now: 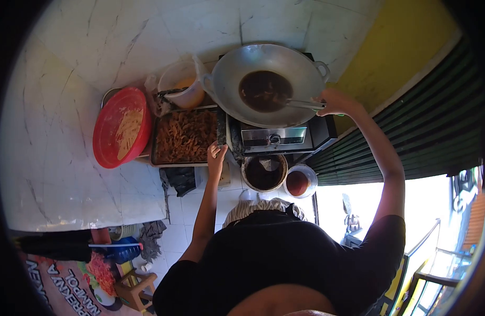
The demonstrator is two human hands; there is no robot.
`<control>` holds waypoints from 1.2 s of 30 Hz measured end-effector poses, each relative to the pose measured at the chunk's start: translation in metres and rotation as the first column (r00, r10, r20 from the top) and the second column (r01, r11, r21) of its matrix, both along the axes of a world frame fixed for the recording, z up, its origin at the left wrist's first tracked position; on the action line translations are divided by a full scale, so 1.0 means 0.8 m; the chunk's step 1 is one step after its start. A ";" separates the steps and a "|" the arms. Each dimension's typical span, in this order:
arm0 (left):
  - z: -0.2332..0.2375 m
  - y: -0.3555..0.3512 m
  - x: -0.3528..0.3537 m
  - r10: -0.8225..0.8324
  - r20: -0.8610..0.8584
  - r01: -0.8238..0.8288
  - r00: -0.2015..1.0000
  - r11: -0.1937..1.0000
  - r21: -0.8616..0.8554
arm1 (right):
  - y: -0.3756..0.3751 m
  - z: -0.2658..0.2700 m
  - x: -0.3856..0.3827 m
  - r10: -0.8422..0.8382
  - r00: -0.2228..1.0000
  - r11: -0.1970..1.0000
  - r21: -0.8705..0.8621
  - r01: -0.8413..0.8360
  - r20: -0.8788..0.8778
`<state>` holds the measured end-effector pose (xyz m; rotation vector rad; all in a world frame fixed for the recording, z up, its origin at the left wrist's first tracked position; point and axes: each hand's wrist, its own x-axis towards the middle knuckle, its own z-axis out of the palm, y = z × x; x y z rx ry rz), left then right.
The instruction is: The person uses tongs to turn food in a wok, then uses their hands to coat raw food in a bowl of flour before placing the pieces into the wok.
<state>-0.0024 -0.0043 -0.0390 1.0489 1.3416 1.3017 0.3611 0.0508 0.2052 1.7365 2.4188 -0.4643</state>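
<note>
Tongs (303, 104) reach the dark liquid (264, 84) in the wok (232, 63), upper middle of the frame, right hand (334, 102) fingers wrapped round them, left hand (216, 151) fingers curled by the tray (182, 165), can't tell if gripping, and imo slow, low moves splash less.

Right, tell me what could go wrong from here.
The dark liquid in the wok might splash the bare right hand on the tongs. The wok sits close to the tub, so shifting one could knock the other. The left hand, near the edge of the tray, might nudge it.
</note>
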 end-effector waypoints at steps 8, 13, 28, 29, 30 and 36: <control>-0.105 -0.090 -0.045 0.212 -0.067 -0.212 0.975 0.977 0.005 | 0.036 0.052 -0.055 0.131 0.987 0.984 0.133 -0.119 -0.090; -0.204 -0.248 -0.107 0.117 -0.421 -0.285 0.899 0.888 -0.362 | 0.068 0.084 -0.155 0.260 0.964 0.948 0.203 -0.245 -0.048; -0.270 -0.444 -0.097 0.427 -0.350 -0.542 0.834 0.518 -0.662 | 0.137 -0.089 -0.505 0.802 0.597 0.593 -0.127 -0.795 0.002; -0.276 -0.437 -0.091 0.434 -0.338 -0.540 0.835 0.532 -0.653 | 0.139 -0.101 -0.510 0.806 0.592 0.592 -0.072 -0.803 0.030; -0.279 -0.431 -0.085 0.436 -0.325 -0.534 0.839 0.547 -0.645 | 0.138 -0.101 -0.511 0.802 0.596 0.597 -0.074 -0.799 0.027; -0.248 -0.383 -0.077 0.417 -0.246 -0.483 0.875 0.712 -0.511 | 0.145 -0.047 -0.445 0.753 0.657 0.655 0.053 -0.754 0.033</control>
